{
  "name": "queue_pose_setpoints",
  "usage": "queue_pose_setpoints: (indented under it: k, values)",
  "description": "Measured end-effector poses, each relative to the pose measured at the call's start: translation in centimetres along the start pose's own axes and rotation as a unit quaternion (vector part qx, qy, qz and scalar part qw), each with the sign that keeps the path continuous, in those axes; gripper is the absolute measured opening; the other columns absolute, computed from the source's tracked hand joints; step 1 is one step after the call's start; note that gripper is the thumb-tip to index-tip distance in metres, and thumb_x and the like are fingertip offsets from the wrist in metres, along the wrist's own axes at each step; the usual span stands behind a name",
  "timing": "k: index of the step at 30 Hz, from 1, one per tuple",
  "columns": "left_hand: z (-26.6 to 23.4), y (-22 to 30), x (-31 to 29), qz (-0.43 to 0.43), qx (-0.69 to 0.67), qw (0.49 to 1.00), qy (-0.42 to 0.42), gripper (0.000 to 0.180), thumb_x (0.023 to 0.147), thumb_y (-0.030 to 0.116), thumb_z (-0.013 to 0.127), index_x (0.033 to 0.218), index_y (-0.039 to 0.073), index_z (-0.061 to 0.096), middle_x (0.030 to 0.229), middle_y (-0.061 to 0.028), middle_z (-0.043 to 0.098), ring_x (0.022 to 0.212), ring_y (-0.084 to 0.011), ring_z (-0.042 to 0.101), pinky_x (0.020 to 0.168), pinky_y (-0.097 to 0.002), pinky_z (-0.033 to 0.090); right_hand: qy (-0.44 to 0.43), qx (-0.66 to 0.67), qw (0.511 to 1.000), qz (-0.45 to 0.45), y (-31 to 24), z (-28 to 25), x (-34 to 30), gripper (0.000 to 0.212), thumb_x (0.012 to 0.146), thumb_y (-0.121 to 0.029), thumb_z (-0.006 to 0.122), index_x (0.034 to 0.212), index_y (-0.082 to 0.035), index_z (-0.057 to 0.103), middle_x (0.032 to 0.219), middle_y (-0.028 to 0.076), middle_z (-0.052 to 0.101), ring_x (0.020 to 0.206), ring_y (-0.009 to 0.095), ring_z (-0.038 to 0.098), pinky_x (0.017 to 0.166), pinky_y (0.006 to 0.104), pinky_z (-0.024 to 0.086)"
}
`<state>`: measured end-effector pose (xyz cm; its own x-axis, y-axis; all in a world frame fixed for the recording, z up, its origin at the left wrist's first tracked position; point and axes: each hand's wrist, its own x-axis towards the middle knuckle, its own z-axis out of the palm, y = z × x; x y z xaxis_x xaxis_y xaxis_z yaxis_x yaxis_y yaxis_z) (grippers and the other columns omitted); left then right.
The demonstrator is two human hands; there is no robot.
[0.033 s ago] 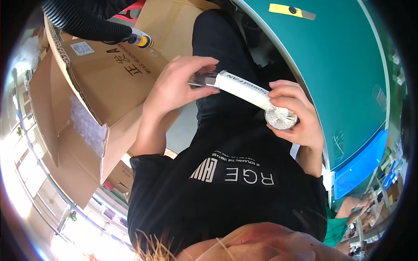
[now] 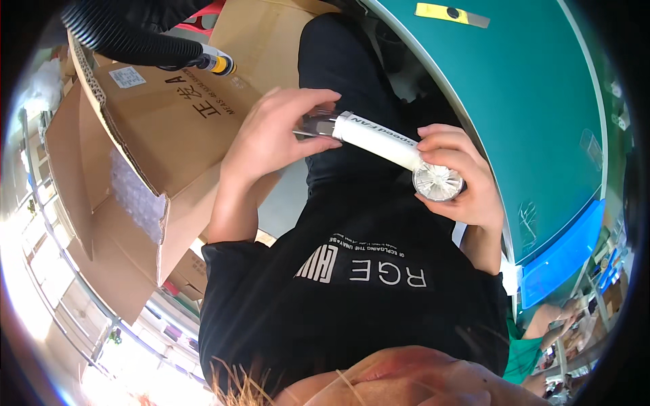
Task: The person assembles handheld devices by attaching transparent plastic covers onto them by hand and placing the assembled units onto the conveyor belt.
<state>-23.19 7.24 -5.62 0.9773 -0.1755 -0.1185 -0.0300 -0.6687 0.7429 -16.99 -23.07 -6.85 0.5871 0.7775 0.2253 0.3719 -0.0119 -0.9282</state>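
A white tube-shaped handheld fan (image 2: 378, 141) lies slanted across the space between my hands, above my lap. One end carries a round, clear-rimmed head (image 2: 439, 181) with silvery blades facing up. My right hand (image 2: 464, 172) is closed around that head, fingers over the top and thumb beneath. At the other end is a dark see-through end piece (image 2: 318, 124), pinched between the thumb and fingers of my left hand (image 2: 267, 139). The end piece meets the white tube; I cannot tell whether they are joined.
To my left stands an open cardboard box (image 2: 145, 128) with bubble wrap (image 2: 135, 193) on its flap. A black ribbed hose (image 2: 128, 42) hangs over it. The green table (image 2: 535, 135) at right bears a yellow strip (image 2: 452, 13) and a blue tray (image 2: 562, 260). Someone in green (image 2: 525, 352) is at lower right.
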Motion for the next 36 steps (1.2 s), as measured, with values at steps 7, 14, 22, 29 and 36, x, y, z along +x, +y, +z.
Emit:
queue_pose_setpoints:
  k: [7, 14, 22, 29, 36]
  values:
    - [-0.2, 4.7, 1.6, 0.16, -0.293, 0.943, 0.007, 0.101, 0.064, 0.061, 0.081, 0.134, -0.003, 0.047, 0.126, -0.0255, 0.058, 0.12, -0.0348, 0.057, 0.101, -0.0443, 0.042, 0.041, 0.484, 0.866, 0.121, 5.6, 3.2, -2.3, 0.077, 0.067, -0.026, 0.082, 0.132, -0.001, 0.049, 0.127, 0.021, 0.058, 0.121, 0.032, 0.057, 0.104, 0.0426, 0.044]
    - [3.1, 5.7, 3.2, 0.086, -0.322, 0.941, 0.054, 0.087, 0.085, 0.068, 0.057, 0.129, -0.006, 0.051, 0.129, -0.0188, 0.058, 0.117, -0.028, 0.056, 0.099, -0.0385, 0.04, 0.039, 0.675, 0.71, 0.197, 6.4, 6.1, -1.5, 0.082, 0.078, -0.045, 0.072, 0.137, 0.002, 0.041, 0.125, 0.018, 0.058, 0.114, 0.028, 0.061, 0.098, 0.0383, 0.048]
    - [4.7, 3.6, 4.4, 0.215, -0.062, 0.974, -0.039, 0.075, 0.076, 0.058, 0.073, 0.119, -0.003, 0.061, 0.11, -0.0169, 0.068, 0.1, -0.033, 0.065, 0.086, -0.0412, 0.05, 0.077, -0.149, 0.985, 0.039, 0.3, -0.7, -2.5, 0.077, 0.058, -0.03, 0.092, 0.121, -0.005, 0.056, 0.109, 0.014, 0.067, 0.094, 0.033, 0.068, 0.081, 0.037, 0.055]
    - [7.6, 6.2, 3.4, 0.02, -0.115, 0.937, -0.329, 0.048, 0.079, 0.037, 0.078, 0.109, 0.004, 0.06, 0.089, -0.0181, 0.068, 0.081, -0.0375, 0.066, 0.069, -0.0412, 0.051, 0.017, 0.064, 0.98, 0.186, 0.9, -1.2, -5.5, 0.055, 0.078, -0.041, 0.075, 0.113, -0.003, 0.056, 0.096, 0.016, 0.068, 0.083, 0.034, 0.069, 0.071, 0.038, 0.054]
    - [9.1, 6.0, 3.8, -0.02, -0.125, 0.913, -0.389, 0.041, 0.084, 0.037, 0.073, 0.104, 0.004, 0.058, 0.08, -0.0185, 0.067, 0.077, -0.0387, 0.066, 0.066, -0.0418, 0.049, 0.06, 0.143, 0.958, 0.243, 1.9, 0.6, -7.1, 0.042, 0.086, -0.036, 0.065, 0.109, -0.002, 0.057, 0.091, 0.015, 0.067, 0.08, 0.031, 0.069, 0.07, 0.0354, 0.053]
